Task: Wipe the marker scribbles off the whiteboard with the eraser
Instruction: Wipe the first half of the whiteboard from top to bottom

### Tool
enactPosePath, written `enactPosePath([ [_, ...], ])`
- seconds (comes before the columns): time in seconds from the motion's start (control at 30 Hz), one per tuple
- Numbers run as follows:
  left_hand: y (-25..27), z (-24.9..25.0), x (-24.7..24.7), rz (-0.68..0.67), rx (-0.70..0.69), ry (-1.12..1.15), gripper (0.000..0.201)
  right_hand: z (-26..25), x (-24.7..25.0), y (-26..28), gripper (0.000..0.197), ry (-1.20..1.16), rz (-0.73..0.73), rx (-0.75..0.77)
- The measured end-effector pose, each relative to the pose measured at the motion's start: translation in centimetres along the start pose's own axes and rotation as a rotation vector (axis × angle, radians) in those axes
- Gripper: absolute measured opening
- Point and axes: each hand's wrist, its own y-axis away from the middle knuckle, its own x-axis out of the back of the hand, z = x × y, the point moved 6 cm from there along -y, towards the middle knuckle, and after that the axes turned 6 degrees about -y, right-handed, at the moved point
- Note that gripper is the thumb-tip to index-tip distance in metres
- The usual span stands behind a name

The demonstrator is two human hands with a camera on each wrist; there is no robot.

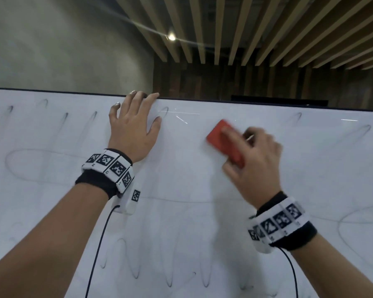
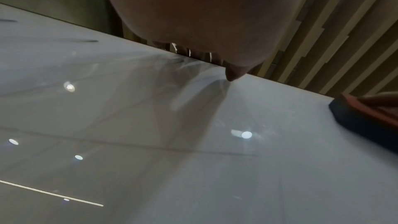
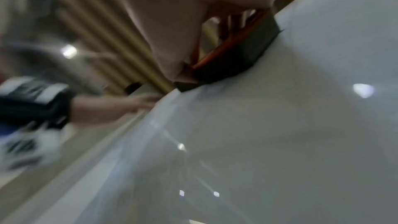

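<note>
A large whiteboard point(image 1: 181, 211) fills the lower head view, covered with faint grey looping scribbles point(image 1: 39, 166). My right hand point(image 1: 252, 160) grips a red eraser point(image 1: 222, 140) with a dark felt pad point(image 3: 234, 59), pressed flat on the board near its top edge; the hand is motion-blurred. My left hand point(image 1: 131, 125) lies flat on the board, fingers spread, fingertips over the dark top edge. In the left wrist view the eraser point(image 2: 370, 117) shows at the right and the left palm point(image 2: 204, 14) fills the top.
Beyond the board's top edge point(image 1: 246, 102) are a grey wall point(image 1: 63, 44), a dark wood panel wall and a slatted ceiling point(image 1: 256, 29) with a lamp. Cables hang from both wristbands across the board. Scribbles continue left, right and below.
</note>
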Motion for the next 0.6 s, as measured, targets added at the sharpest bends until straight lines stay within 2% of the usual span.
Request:
enactPosePath([
  [0.03,0.0,-0.1,-0.1,0.006,0.0,-0.004,0.053,-0.8,-0.6,0.8,0.067,0.017,-0.074,0.116],
  [0.07,0.0,-0.1,-0.1,0.012,0.003,-0.008,0.053,-0.6,-0.5,0.9,0.065,0.025,-0.115,0.166],
  [0.1,0.1,-0.1,-0.2,0.016,0.008,-0.014,0.053,0.4,0.0,0.4,0.064,0.03,-0.11,0.149],
  [0.2,0.1,0.2,-0.5,0.019,0.022,-0.032,0.053,4.3,2.2,-0.4,0.066,-0.071,0.099,-0.201],
  [0.23,0.0,0.4,-0.5,0.023,0.031,-0.037,0.053,4.2,2.2,0.0,0.067,-0.102,0.129,-0.272],
  [0.27,0.0,0.6,-0.6,0.03,0.046,-0.04,0.053,3.1,1.6,0.5,0.069,-0.111,0.099,-0.251],
  [0.37,0.0,1.0,-0.4,0.031,0.085,-0.029,0.053,-1.4,-1.3,3.0,0.067,-0.039,-0.132,0.101],
  [0.4,0.0,0.9,-0.3,0.025,0.088,-0.027,0.053,-1.4,-1.5,3.2,0.065,-0.008,-0.171,0.163],
  [0.43,0.0,0.9,-0.1,0.02,0.087,-0.028,0.052,-0.6,-0.9,2.6,0.066,0.008,-0.168,0.164],
  [0.5,-0.1,1.0,0.1,0.005,0.087,-0.033,0.051,3.2,1.5,0.9,0.069,0.014,-0.038,0.01],
  [0.6,-0.8,1.7,0.6,-0.017,0.16,-0.027,0.049,9.6,6.3,-0.8,0.071,-0.096,0.254,-0.433],
])
